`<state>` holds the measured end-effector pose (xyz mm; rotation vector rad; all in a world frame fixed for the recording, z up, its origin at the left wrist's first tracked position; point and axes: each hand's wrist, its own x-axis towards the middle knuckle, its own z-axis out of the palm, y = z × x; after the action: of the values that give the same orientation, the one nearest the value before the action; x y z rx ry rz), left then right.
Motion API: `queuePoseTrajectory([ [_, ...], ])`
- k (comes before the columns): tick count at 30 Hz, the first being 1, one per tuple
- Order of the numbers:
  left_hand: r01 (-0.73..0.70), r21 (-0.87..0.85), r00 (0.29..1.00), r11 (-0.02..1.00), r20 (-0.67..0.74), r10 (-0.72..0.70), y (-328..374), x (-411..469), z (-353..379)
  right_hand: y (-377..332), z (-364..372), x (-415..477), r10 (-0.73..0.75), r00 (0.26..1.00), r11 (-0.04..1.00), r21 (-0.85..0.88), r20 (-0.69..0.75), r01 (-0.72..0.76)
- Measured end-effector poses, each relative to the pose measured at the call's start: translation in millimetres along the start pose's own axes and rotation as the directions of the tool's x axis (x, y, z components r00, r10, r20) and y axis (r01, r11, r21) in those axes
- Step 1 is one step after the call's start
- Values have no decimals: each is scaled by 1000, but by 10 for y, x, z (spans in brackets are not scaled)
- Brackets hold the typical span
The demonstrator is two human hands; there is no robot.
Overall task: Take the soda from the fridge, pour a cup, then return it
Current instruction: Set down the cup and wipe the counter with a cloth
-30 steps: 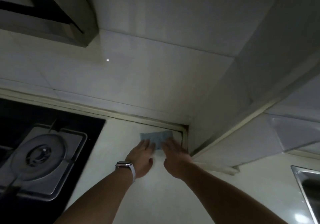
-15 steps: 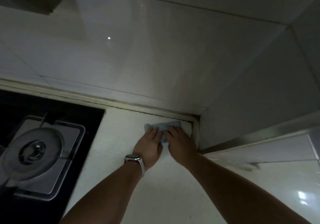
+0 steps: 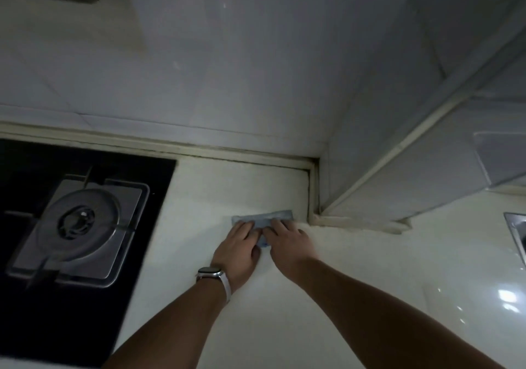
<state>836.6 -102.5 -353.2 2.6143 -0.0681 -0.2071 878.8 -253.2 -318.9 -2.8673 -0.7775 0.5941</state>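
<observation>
both hands, left hand and right hand, are pressing flat, fingers extended, on a blue cloth, dragging it nearer from the far corner (wiping, apparently); soda and cup are showing nowhere.
</observation>
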Motion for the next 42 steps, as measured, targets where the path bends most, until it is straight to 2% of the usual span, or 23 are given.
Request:
queuePoseTrajectory([
  [8, -9, -6, 999, 1000, 50, 9, 199, -797, 199, -178, 327, -777, -17, 999, 999, -33, 33, 19],
  [17, -91, 37, 994, 995, 67, 89, 396, -1589, 422, -278, 726, -1534, -5, 999, 999, 35, -42, 6],
  [21, -130, 62, 988, 990, 96, 124, 457, -1812, 506, -309, 856, -1866, 29, 998, 998, 65, -56, -26],
  [26, -201, 125, 979, 972, 70, 194, 551, -1993, 722, -273, 1018, -2173, 84, 991, 993, 88, -102, -75],
  [32, -282, 163, 958, 946, 105, 267, 888, -2086, 840, 47, 1119, -2491, 58, 991, 994, 95, -124, -46],
  [38, -285, 161, 949, 945, 185, 255, 1488, -2093, 1062, 530, 1203, -2901, 59, 987, 991, 127, -147, -41],
  [42, -343, 173, 929, 923, 205, 307, 1890, -2021, 1302, 947, 1236, -3206, 68, 984, 989, 143, -167, -44],
])
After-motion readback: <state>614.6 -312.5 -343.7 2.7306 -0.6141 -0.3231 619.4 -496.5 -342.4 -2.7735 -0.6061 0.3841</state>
